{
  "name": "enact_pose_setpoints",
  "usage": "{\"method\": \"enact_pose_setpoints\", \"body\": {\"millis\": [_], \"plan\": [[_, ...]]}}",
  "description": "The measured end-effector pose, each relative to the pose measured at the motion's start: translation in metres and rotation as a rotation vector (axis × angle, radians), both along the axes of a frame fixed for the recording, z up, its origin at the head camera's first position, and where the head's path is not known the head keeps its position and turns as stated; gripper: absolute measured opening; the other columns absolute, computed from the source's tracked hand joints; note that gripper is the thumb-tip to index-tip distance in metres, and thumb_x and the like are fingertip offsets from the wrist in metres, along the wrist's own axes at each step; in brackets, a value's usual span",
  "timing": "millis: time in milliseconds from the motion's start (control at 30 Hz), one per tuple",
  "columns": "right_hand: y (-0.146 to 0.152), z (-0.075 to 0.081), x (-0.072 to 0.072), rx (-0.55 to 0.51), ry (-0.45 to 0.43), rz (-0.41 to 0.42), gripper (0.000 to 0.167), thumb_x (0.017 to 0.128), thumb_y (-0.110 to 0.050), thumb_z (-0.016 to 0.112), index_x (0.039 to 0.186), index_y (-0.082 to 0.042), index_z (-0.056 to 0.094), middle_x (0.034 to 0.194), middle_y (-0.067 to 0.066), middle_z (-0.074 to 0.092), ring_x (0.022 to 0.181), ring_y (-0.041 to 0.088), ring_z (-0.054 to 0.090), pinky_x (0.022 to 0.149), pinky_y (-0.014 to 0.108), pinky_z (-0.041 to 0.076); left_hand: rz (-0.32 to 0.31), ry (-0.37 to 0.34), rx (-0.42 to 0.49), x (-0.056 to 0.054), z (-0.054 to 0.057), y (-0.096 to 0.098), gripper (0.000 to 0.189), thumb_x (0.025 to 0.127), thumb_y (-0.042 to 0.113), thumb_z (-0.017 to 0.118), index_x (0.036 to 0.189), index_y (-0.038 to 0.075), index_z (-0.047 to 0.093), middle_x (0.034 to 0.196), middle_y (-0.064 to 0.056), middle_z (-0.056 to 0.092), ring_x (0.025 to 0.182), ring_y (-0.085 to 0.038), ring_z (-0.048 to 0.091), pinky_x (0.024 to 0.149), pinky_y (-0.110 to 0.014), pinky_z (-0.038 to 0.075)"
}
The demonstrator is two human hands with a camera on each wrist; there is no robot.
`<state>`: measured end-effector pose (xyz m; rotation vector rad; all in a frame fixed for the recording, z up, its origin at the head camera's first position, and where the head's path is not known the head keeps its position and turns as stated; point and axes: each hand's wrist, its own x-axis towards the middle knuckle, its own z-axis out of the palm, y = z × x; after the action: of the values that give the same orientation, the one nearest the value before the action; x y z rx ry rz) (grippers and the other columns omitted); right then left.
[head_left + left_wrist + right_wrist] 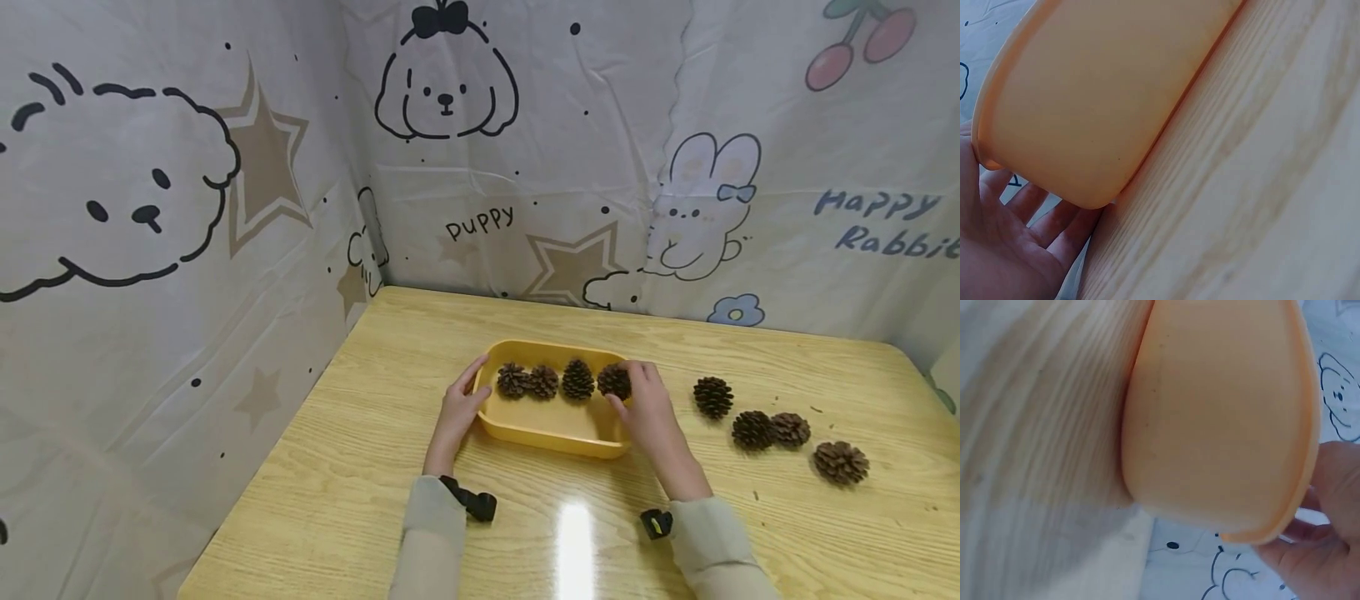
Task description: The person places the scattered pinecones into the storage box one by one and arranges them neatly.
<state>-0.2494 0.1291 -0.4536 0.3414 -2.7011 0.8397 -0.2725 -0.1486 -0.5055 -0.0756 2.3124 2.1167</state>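
Note:
A yellow plastic tray [551,437] with a raised rim rests on the table, four-sided with rounded corners. Several brown pine cones [577,381] line its far side. My left hand [456,408] grips the tray's left end, thumb over the rim and fingers along the outer wall; the left wrist view shows those fingers spread under the corner. At the opposite end, my right hand [651,414] reaches over the rim and holds the rightmost pine cone [613,381] between thumb and fingers. In the right wrist view, the tray wall [1222,419] hides that pine cone.
Several more pine cones [752,431] lie on the wooden table [337,500] right of the tray, among small brown scraps. A printed white cloth [480,175] hangs behind the table and along its left side.

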Motion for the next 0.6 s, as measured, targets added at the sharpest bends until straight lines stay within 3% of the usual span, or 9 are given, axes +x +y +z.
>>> {"method": "enact_pose_setpoints", "body": {"millis": [167,400,600], "plan": [[-0.011,0.001,-0.004,0.098,0.051,-0.013,0.044,0.084,0.003,0.069,0.121,0.014,0.048,0.113,0.036,0.051,0.098,0.052,0.056,0.082,0.054,0.054,-0.012,0.010,0.010,0.003,0.004,-0.001,0.054,0.094,0.010,0.054,0.147,0.021,0.047,0.157,-0.008,0.038,0.144,-0.029,0.039,0.107,-0.045,0.047],[-0.021,-0.006,-0.008,0.174,0.100,-0.046,0.035,0.080,0.011,0.069,0.107,0.013,0.047,0.095,0.033,0.050,0.075,0.048,0.054,0.061,0.049,0.054,-0.007,-0.006,0.018,0.000,-0.002,0.001,0.055,0.093,0.011,0.055,0.146,0.024,0.048,0.156,-0.005,0.040,0.142,-0.026,0.042,0.105,-0.043,0.048],[-0.026,-0.008,-0.011,0.156,0.082,-0.047,0.038,0.079,0.010,0.069,0.108,0.015,0.046,0.097,0.037,0.052,0.076,0.051,0.058,0.067,0.053,0.055,-0.010,-0.022,0.021,0.001,0.001,-0.001,0.054,0.094,0.012,0.055,0.146,0.025,0.048,0.157,-0.005,0.040,0.143,-0.027,0.041,0.105,-0.043,0.048]]}}
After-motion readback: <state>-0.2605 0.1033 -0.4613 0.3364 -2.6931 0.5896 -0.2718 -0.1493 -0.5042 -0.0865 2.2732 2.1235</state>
